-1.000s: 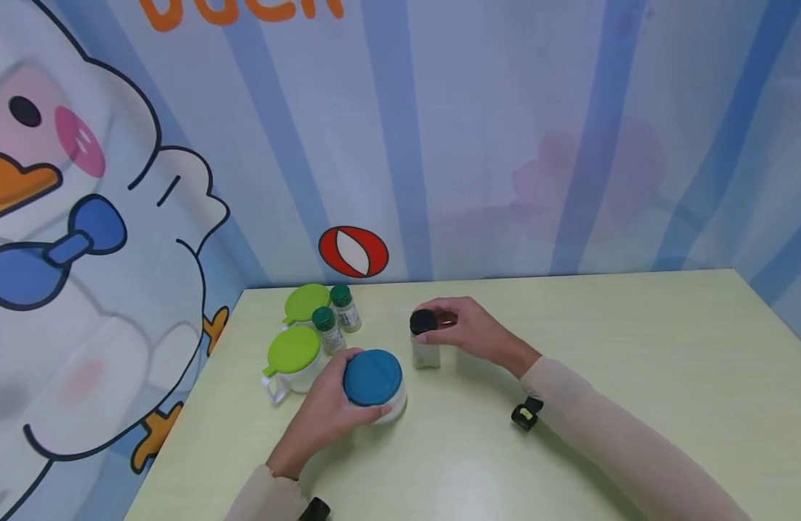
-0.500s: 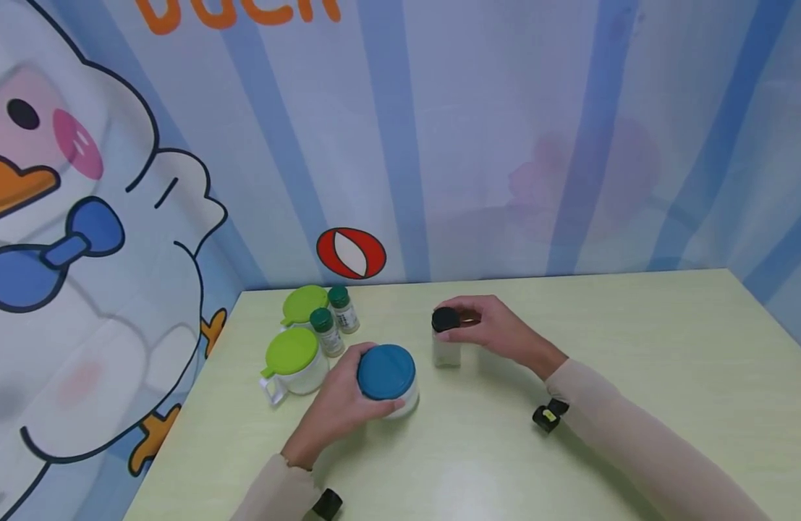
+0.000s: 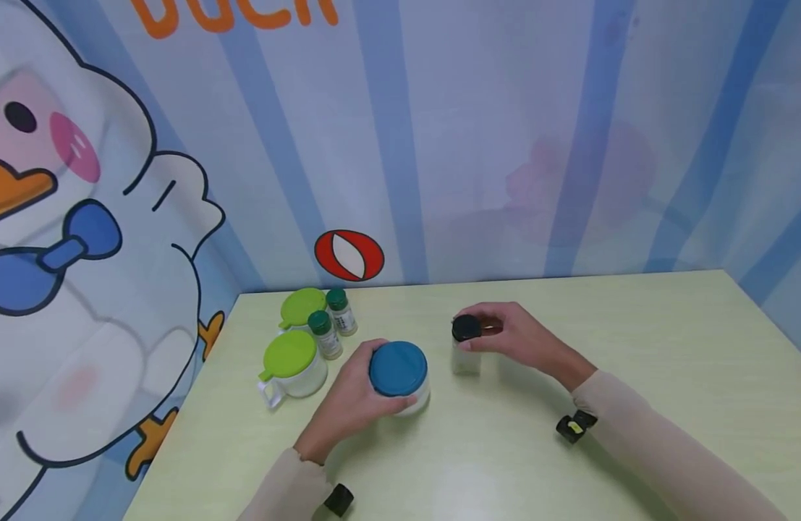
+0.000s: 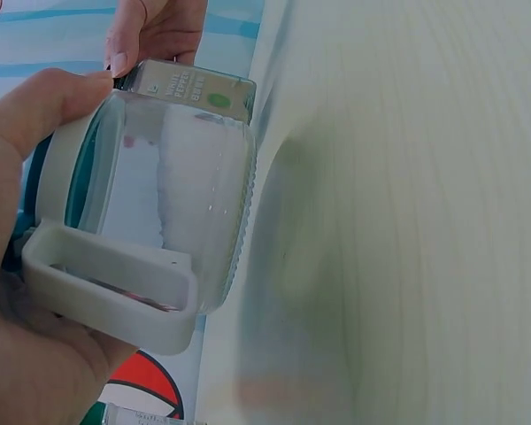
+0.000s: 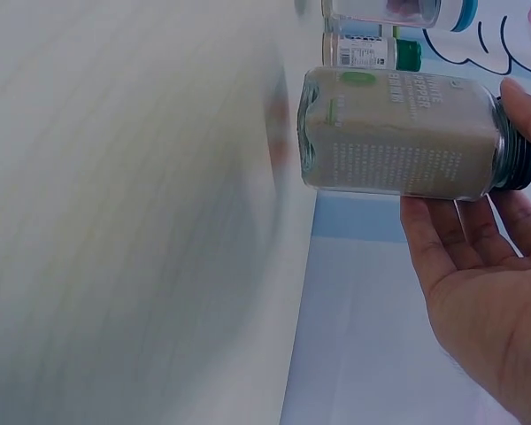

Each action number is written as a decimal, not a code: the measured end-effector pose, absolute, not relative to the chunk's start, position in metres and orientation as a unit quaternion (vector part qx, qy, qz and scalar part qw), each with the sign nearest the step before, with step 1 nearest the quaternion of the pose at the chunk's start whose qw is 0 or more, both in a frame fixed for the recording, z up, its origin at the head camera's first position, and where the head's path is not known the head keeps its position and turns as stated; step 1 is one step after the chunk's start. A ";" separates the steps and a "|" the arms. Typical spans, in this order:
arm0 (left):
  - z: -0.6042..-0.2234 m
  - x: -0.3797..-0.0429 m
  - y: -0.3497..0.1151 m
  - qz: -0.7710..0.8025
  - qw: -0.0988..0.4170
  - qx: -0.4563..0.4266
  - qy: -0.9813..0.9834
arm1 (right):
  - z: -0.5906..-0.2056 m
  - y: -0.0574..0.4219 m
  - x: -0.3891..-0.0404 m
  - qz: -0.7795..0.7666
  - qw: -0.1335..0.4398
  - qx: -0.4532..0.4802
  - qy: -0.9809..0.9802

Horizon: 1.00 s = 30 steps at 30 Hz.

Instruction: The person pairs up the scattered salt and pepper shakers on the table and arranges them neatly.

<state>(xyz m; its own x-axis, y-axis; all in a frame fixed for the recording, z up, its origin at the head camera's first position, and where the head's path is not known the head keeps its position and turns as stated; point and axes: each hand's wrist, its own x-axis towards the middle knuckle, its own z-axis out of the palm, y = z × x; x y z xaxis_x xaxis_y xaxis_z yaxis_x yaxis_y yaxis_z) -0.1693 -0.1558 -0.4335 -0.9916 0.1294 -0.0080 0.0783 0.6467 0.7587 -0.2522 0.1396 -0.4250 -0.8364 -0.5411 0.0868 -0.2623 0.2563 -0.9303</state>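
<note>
My left hand [image 3: 351,398] grips a glass seasoning jar [image 4: 190,190] with a blue lid [image 3: 398,369] and a white side handle [image 4: 111,288]; white contents show through its wall. The jar is upright, close over the table. To its right, my right hand [image 3: 524,336] pinches a square glass bottle of white pepper powder [image 5: 398,133] near its black cap [image 3: 467,328]. Thumb and fingers lie on opposite sides of the cap and neck. This bottle is upright too, its base close over the table.
At the table's [image 3: 634,347] back left stand two white jars with lime-green lids, a front one [image 3: 291,354] and a rear one [image 3: 302,307]. Beside them are two small green-capped bottles, one nearer [image 3: 326,339] and one farther [image 3: 343,315]. A printed curtain [image 3: 472,145] hangs behind.
Both hands have moved right, the left with the seasoning jar and the right with the pepper bottle. The green-lidded jars and green-capped bottles have stayed in place.
</note>
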 end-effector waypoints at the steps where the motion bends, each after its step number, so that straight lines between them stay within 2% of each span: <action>1: -0.434 -0.170 -0.155 0.416 0.033 0.056 0.907 | -0.425 0.142 -0.251 -0.552 0.126 -0.254 0.784; 30: -0.430 -0.174 -0.124 0.444 0.047 0.105 0.889 | -0.424 0.211 -0.217 -0.554 0.132 -0.252 0.782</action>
